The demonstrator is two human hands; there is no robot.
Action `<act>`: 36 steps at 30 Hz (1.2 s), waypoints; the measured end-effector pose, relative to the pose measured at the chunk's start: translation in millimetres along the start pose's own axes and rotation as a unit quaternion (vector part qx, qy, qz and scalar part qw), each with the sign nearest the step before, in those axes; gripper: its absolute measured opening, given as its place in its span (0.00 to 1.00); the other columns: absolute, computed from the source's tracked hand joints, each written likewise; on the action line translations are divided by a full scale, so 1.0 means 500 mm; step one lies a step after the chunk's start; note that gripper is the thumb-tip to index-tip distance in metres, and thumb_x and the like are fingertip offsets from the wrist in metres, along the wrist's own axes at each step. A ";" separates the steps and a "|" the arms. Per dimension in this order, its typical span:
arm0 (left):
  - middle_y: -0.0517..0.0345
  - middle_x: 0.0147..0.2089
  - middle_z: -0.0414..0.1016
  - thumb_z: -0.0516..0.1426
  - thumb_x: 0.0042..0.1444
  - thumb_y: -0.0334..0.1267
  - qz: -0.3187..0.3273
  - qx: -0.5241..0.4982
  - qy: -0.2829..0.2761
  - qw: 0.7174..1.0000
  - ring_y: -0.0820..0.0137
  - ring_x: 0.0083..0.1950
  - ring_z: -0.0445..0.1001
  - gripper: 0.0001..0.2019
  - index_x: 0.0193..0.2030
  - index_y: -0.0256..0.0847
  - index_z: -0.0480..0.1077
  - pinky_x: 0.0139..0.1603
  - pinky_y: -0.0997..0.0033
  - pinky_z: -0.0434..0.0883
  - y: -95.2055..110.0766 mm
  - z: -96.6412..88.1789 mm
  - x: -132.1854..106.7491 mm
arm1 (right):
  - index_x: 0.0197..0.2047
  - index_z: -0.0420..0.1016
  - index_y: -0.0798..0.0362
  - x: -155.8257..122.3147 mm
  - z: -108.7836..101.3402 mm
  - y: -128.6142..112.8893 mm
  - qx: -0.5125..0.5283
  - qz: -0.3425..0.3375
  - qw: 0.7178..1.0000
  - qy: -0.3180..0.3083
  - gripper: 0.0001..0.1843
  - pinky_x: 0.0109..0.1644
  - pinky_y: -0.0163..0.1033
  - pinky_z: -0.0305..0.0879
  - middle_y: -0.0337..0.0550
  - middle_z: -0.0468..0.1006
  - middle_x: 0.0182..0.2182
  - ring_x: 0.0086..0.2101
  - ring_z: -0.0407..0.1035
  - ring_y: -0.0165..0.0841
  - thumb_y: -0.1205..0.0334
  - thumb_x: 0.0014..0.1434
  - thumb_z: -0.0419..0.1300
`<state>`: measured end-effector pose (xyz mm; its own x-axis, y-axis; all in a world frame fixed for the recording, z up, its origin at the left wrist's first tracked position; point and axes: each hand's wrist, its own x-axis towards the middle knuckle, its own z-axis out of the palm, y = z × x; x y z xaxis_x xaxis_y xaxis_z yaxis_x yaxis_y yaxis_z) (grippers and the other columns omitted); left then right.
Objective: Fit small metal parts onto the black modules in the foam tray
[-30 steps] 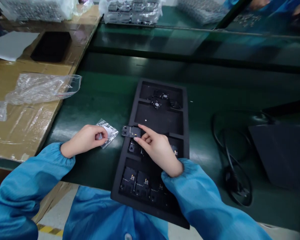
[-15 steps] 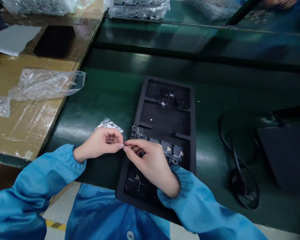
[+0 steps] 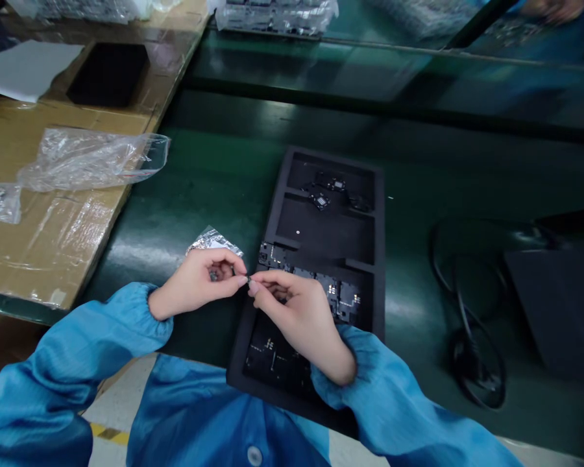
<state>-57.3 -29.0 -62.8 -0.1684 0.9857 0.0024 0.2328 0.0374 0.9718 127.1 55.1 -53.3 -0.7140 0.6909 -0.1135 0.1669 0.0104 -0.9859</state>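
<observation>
My left hand (image 3: 207, 280) and my right hand (image 3: 296, 308) meet fingertip to fingertip over the left edge of a black foam tray (image 3: 267, 237). Both are closed in a pinch around a tiny dark piece (image 3: 248, 279), too small to name. Some small parts seem tucked under the curled fingers of my left hand. Beneath my right hand, black circuit modules (image 3: 349, 298) with gold contacts lie in the tray's lower part. Two small dark parts with light squares, one of them a small module (image 3: 320, 201), sit in its upper part. Behind my left hand lies a small clear bag (image 3: 214, 241).
On the left, a cardboard-covered surface (image 3: 78, 240) carries a clear plastic bag (image 3: 97, 159), a bag of small parts (image 3: 0, 202), a black pad (image 3: 108, 74) and white paper (image 3: 26, 68). A coiled black cable (image 3: 472, 350) lies right. Another person's hand (image 3: 559, 10) shows top right.
The two hands stay pinched together; their fingertips have shifted slightly, and the tiny piece between them shows more. The whole view has moved a little.
</observation>
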 end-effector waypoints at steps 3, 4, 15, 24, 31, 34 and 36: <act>0.53 0.38 0.80 0.63 0.58 0.31 0.189 0.150 0.059 0.969 0.73 0.34 0.77 0.04 0.41 0.38 0.76 0.36 0.73 0.77 -0.007 -0.001 -0.004 | 0.38 0.82 0.54 0.002 -0.001 0.006 0.047 0.033 0.998 -0.005 0.07 0.31 0.35 0.70 0.40 0.80 0.27 0.26 0.73 0.34 0.59 0.62 0.66; 0.53 0.39 0.81 0.63 0.58 0.30 0.239 0.193 0.070 0.949 0.71 0.37 0.79 0.04 0.41 0.39 0.76 0.39 0.72 0.78 -0.010 0.000 -0.004 | 0.38 0.82 0.54 0.003 -0.001 0.008 0.054 0.039 0.998 -0.006 0.08 0.30 0.35 0.70 0.40 0.80 0.27 0.25 0.73 0.34 0.58 0.62 0.67; 0.58 0.38 0.83 0.63 0.57 0.29 0.332 0.332 0.130 0.873 0.71 0.38 0.82 0.05 0.40 0.40 0.76 0.44 0.73 0.80 -0.014 0.010 -0.006 | 0.38 0.82 0.54 0.002 0.013 0.011 0.030 0.029 0.998 0.041 0.10 0.32 0.39 0.74 0.43 0.81 0.30 0.28 0.76 0.37 0.56 0.60 0.67; 0.58 0.37 0.83 0.63 0.57 0.28 0.337 0.346 0.156 0.862 0.71 0.35 0.82 0.05 0.38 0.41 0.78 0.40 0.73 0.79 -0.020 0.016 -0.014 | 0.38 0.82 0.54 0.004 0.026 0.010 -0.014 0.001 0.998 0.062 0.09 0.35 0.40 0.76 0.43 0.82 0.31 0.29 0.78 0.39 0.57 0.61 0.65; 0.57 0.36 0.84 0.62 0.56 0.27 0.335 0.352 0.170 0.857 0.71 0.35 0.82 0.05 0.37 0.40 0.77 0.40 0.73 0.79 -0.020 0.018 -0.013 | 0.38 0.82 0.54 0.006 0.031 0.008 -0.021 0.005 0.997 0.068 0.10 0.36 0.41 0.77 0.44 0.82 0.31 0.29 0.78 0.40 0.56 0.61 0.65; 0.57 0.36 0.84 0.62 0.55 0.26 0.297 0.296 0.195 0.887 0.71 0.36 0.82 0.06 0.37 0.41 0.78 0.40 0.73 0.80 -0.016 0.017 -0.011 | 0.38 0.81 0.54 0.009 0.027 0.012 -0.016 0.008 0.998 0.064 0.10 0.35 0.40 0.76 0.43 0.82 0.30 0.28 0.77 0.39 0.56 0.61 0.65; 0.57 0.36 0.84 0.61 0.56 0.28 0.241 0.250 0.212 0.914 0.72 0.34 0.81 0.06 0.36 0.41 0.79 0.36 0.75 0.79 -0.013 0.009 -0.007 | 0.37 0.81 0.54 0.015 0.025 0.014 -0.029 -0.002 0.998 0.058 0.08 0.34 0.40 0.75 0.42 0.81 0.29 0.27 0.77 0.38 0.58 0.63 0.63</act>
<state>-53.7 -32.0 -70.2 -0.2627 0.7597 0.5949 0.7679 -0.2087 0.6056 114.4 51.2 -62.4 -0.6311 0.7703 -0.0918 0.2058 0.0522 -0.9772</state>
